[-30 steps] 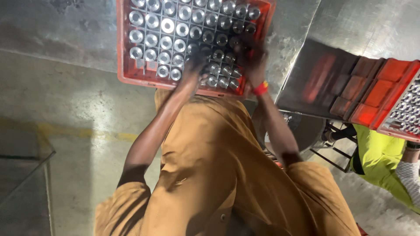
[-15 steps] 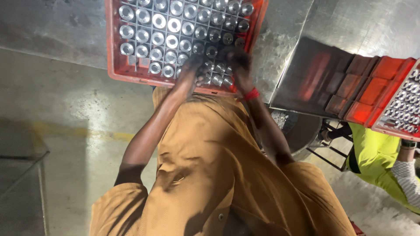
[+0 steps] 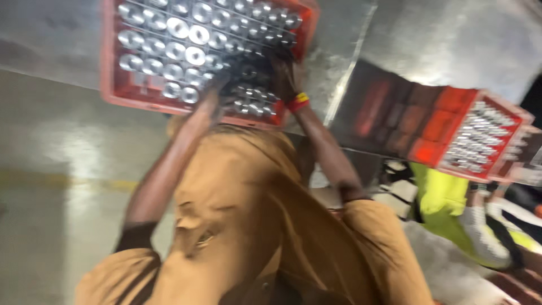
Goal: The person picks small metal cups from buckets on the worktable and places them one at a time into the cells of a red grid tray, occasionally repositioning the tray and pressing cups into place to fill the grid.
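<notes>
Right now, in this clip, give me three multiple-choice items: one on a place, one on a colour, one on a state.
1. Where are both hands?
A. Over the near edge of the red crate
B. On the floor
C. In pockets

2. What colour is the band on the right hand's wrist?
A. Blue
B. Red and yellow
C. White

3. What fills the crate?
A. Nothing
B. Folded cloth
C. Rows of bottles with silver tops

Answers: 1 A, the left hand and right hand lie among the bottles. 2 B, the wristband shows both colours. 3 C, round caps fill the cells.
</notes>
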